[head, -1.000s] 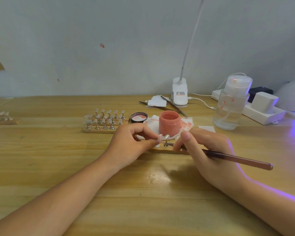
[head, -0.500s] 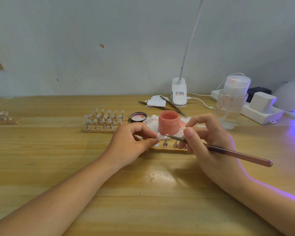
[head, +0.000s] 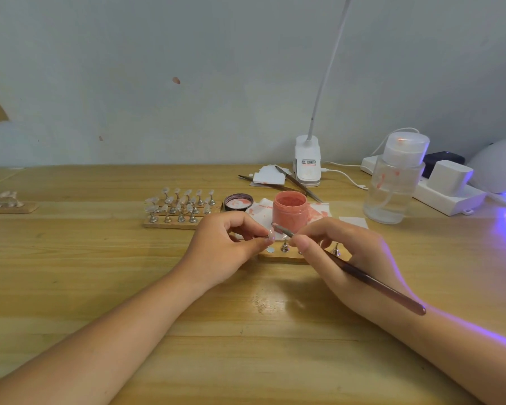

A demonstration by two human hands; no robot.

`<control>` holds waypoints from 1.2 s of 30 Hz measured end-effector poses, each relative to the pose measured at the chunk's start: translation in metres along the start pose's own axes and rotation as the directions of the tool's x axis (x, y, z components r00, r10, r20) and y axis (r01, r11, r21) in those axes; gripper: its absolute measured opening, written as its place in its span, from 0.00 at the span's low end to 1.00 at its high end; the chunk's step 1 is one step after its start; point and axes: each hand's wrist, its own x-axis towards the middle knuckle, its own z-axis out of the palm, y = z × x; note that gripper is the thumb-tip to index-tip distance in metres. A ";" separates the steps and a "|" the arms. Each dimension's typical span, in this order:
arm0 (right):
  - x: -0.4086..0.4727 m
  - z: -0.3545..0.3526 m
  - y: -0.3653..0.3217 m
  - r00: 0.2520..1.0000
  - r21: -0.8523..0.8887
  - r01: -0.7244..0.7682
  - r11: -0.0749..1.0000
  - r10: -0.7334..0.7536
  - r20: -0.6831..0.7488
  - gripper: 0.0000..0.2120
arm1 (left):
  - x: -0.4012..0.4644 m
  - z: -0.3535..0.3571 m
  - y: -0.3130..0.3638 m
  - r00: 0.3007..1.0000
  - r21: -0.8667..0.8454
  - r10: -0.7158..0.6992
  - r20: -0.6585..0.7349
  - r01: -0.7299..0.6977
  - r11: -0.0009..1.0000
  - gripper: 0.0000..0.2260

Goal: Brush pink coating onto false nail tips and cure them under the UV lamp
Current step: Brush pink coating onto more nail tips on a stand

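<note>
Item, step in hand: coating one false nail tip (head: pixel 271 234) with the brush (head: pixel 345 266).

Left hand (head: pixel 227 248): I held the tip pinched between thumb and forefinger, just above the near wooden stand (head: pixel 278 256), where a bare disc and several empty metal pegs showed. The other fingers were curled under.

Right hand (head: pixel 343 252): thumb and fingers pinched the brush near its ferrule, pen-fashion. The bristle end lay at the top edge of the tip; whether it touched I could not tell.

Orientation: the tip stood roughly upright, its long axis near vertical and its face towards me. The brush's long axis ran from lower right, handle end over my wrist, up-left to the tip.

Nearby: open pink jar (head: pixel 289 210) just behind the tip, on a stained tissue; its lid (head: pixel 238 202) beside it. Rack of uncoated tips (head: pixel 180 207) to the left. UV lamp (head: pixel 500 168) at far right, glowing violet.

Handling note, my judgement: brace both hands on the table, draw the bristles along the tip's length in thin strokes, keep the coating off the pinching fingers, and hold the tip steady until it is coated.
</note>
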 end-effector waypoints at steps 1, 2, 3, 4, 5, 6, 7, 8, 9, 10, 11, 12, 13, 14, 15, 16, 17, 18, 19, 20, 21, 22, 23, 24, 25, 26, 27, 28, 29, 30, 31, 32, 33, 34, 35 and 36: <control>0.000 0.000 0.000 1.000 -0.013 -0.003 1.000 0.003 0.010 0.09 | 0.000 0.000 0.000 1.000 -0.004 -0.001 -0.005 0.001 1.000 0.07; 0.000 0.001 0.001 1.000 -0.024 -0.003 1.000 0.004 0.024 0.11 | 0.000 0.000 -0.001 1.000 -0.007 -0.004 -0.008 0.004 1.000 0.07; -0.001 0.001 0.002 0.999 -0.031 0.007 0.999 -0.006 0.040 0.13 | 0.001 0.000 -0.001 1.000 -0.007 -0.005 -0.010 0.005 1.000 0.08; -0.002 0.001 0.002 0.998 -0.025 0.023 0.999 -0.021 0.053 0.15 | 0.001 0.000 -0.001 1.000 -0.008 -0.005 -0.009 0.005 1.000 0.08; -0.002 0.001 0.001 0.998 -0.008 0.033 0.999 -0.032 0.058 0.15 | 0.001 -0.001 -0.001 1.000 -0.012 -0.002 -0.006 0.002 1.000 0.08; -0.002 0.001 0.001 0.998 0.015 0.033 0.999 -0.034 0.052 0.15 | 0.001 -0.001 -0.001 1.000 -0.016 -0.001 -0.003 0.001 1.000 0.09; -0.002 0.000 0.001 0.999 0.029 0.028 0.999 -0.029 0.032 0.15 | 0.000 -0.001 -0.001 1.000 -0.016 0.000 0.000 0.000 1.000 0.09; -0.001 0.000 0.001 1.000 0.035 0.016 0.999 -0.017 0.011 0.16 | 0.000 -0.001 -0.001 1.000 -0.013 0.000 0.000 0.000 1.000 0.09; 0.000 0.001 0.001 1.000 0.036 -0.004 0.999 0.003 0.000 0.16 | 0.000 -0.001 -0.001 1.000 -0.011 -0.001 -0.003 0.001 1.000 0.09; 0.000 0.001 0.002 1.000 0.042 -0.024 0.999 0.024 0.005 0.15 | 0.001 -0.001 -0.001 1.000 -0.012 -0.004 -0.006 0.003 1.000 0.09; 0.000 0.002 0.002 0.999 0.060 -0.034 0.998 0.033 0.020 0.15 | 0.001 -0.001 -0.002 1.000 -0.015 -0.004 -0.008 0.004 1.000 0.09; -0.001 0.002 0.002 0.999 0.085 -0.032 0.996 0.029 0.032 0.16 | 0.001 0.000 -0.002 1.000 -0.018 -0.002 -0.008 0.001 1.000 0.09; -0.002 0.002 0.002 0.999 0.110 -0.023 0.994 0.019 0.034 0.17 | 0.001 0.000 -0.002 1.000 -0.018 0.002 -0.006 -0.002 1.000 0.09; -0.002 0.002 0.001 1.000 0.120 -0.012 0.993 0.009 0.026 0.19 | 0.001 0.000 -0.001 1.000 -0.017 0.006 -0.003 -0.006 1.000 0.09; -0.002 0.001 0.001 1.000 0.112 -0.004 0.994 0.004 0.009 0.19 | 0.001 0.000 -0.001 1.000 -0.016 0.009 -0.001 -0.009 1.000 0.09; -0.001 0.001 0.002 1.000 0.095 -0.005 0.995 0.006 -0.006 0.18 | 0.000 0.000 -0.001 1.000 -0.016 0.011 0.000 -0.011 1.000 0.09; -0.001 0.001 0.002 1.000 0.082 -0.015 0.997 0.016 -0.009 0.18 | 0.000 0.000 -0.001 1.000 -0.016 0.013 0.000 -0.013 1.000 0.09; -0.001 0.002 0.003 1.000 0.085 -0.030 0.996 0.030 0.001 0.18 | 0.001 0.000 -0.001 1.000 -0.016 0.016 -0.001 -0.016 1.000 0.08; -0.002 0.002 0.004 0.999 0.108 -0.043 0.993 0.042 0.018 0.19 | 0.001 0.000 -0.002 1.000 -0.017 0.019 -0.002 -0.019 1.000 0.08; -0.003 0.002 0.004 0.998 0.138 -0.050 0.989 0.047 0.030 0.21 | 0.001 0.000 -0.002 1.000 -0.019 0.022 -0.001 -0.022 1.000 0.07; -0.004 0.002 0.005 0.999 0.158 -0.046 0.986 0.042 0.027 0.23 | 0.001 0.000 -0.002 1.000 -0.022 0.025 0.001 -0.025 0.999 0.07; -0.004 0.002 0.005 0.999 0.156 -0.035 0.987 0.034 0.011 0.23 | 0.000 0.000 -0.002 1.000 -0.022 0.027 0.003 -0.027 0.999 0.08; -0.003 0.002 0.005 1.000 0.135 -0.026 0.991 0.027 -0.006 0.21 | 0.000 0.000 -0.002 1.000 -0.019 0.028 0.004 -0.028 0.999 0.08; -0.003 0.002 0.005 0.999 0.117 -0.028 0.993 0.030 -0.017 0.20 | 0.000 0.000 -0.002 1.000 -0.016 0.029 0.003 -0.029 0.999 0.09; -0.003 0.002 0.005 0.999 0.114 -0.043 0.993 0.045 -0.015 0.19 | 0.000 0.000 -0.003 1.000 -0.013 0.030 0.000 -0.030 0.999 0.09; -0.003 0.003 0.006 0.998 0.135 -0.066 0.989 0.067 -0.002 0.19 | 0.001 0.000 -0.003 1.000 -0.010 0.030 -0.001 -0.030 0.999 0.09; -0.004 0.003 0.006 0.997 0.163 -0.083 0.983 0.082 0.011 0.20 | 0.001 0.000 -0.004 1.000 -0.009 0.030 -0.001 -0.030 0.999 0.09; -0.004 0.003 0.006 0.997 0.183 -0.083 0.980 0.082 0.013 0.22 | 0.001 0.000 -0.004 0.999 -0.010 0.032 0.001 -0.032 0.999 0.09; -0.004 0.004 0.006 0.997 0.185 -0.072 0.980 0.073 0.003 0.23 | 0.001 0.000 -0.004 0.999 -0.010 0.035 0.004 -0.035 0.999 0.09; -0.004 0.004 0.006 0.998 0.168 -0.059 0.984 0.062 -0.013 0.22 | 0.001 0.000 -0.004 0.999 -0.010 0.038 0.006 -0.038 0.999 0.09; -0.003 0.004 0.006 0.998 0.142 -0.053 0.989 0.057 -0.028 0.20 | 0.001 0.000 -0.004 0.999 -0.008 0.040 0.006 -0.040 0.999 0.08; -0.003 0.004 0.007 0.997 0.125 -0.060 0.990 0.065 -0.031 0.18 | 0.001 0.000 -0.004 0.999 -0.007 0.040 0.008 -0.040 0.999 0.08; -0.003 0.004 0.007 0.996 0.133 -0.083 0.988 0.086 -0.020 0.18 | 0.002 0.001 -0.004 0.999 -0.004 0.040 0.009 -0.040 0.999 0.08; -0.003 0.004 0.007 0.994 0.166 -0.112 0.980 0.113 0.000 0.19 | 0.002 0.001 -0.005 0.999 -0.001 0.039 0.008 -0.039 0.999 0.08; -0.004 0.004 0.007 0.992 0.188 -0.122 0.975 0.122 0.011 0.20 | 0.002 0.001 -0.005 0.999 0.000 0.038 0.005 -0.038 0.999 0.08; -0.004 0.004 0.007 0.995 0.187 -0.101 0.977 0.102 0.003 0.22 | 0.002 0.000 -0.006 0.999 -0.001 0.036 0.003 -0.036 0.999 0.09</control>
